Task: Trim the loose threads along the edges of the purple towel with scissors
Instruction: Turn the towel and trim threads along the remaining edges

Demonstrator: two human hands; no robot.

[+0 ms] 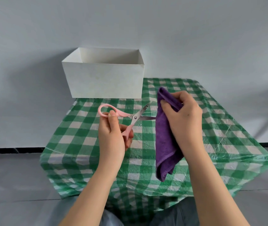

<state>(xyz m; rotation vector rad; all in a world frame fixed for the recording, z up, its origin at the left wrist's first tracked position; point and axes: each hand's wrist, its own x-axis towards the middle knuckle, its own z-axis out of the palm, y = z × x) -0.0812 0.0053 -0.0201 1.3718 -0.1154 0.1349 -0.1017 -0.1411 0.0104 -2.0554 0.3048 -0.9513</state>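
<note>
The purple towel (164,137) hangs folded above the table, gripped near its top edge by my right hand (182,118). Its lower corner dangles toward the table's front edge. My left hand (113,134) holds pink-handled scissors (130,118) by the handles, thumb against the upper loop. The steel blades are spread apart and point right. The lower blade tip reaches the towel's left edge; the upper blade tip sits just short of it.
A table with a green and white checked cloth (219,128) lies under both hands. An open white box (104,75) stands at its back left corner, against a pale wall. Grey floor surrounds the table, and my knees show below the front edge.
</note>
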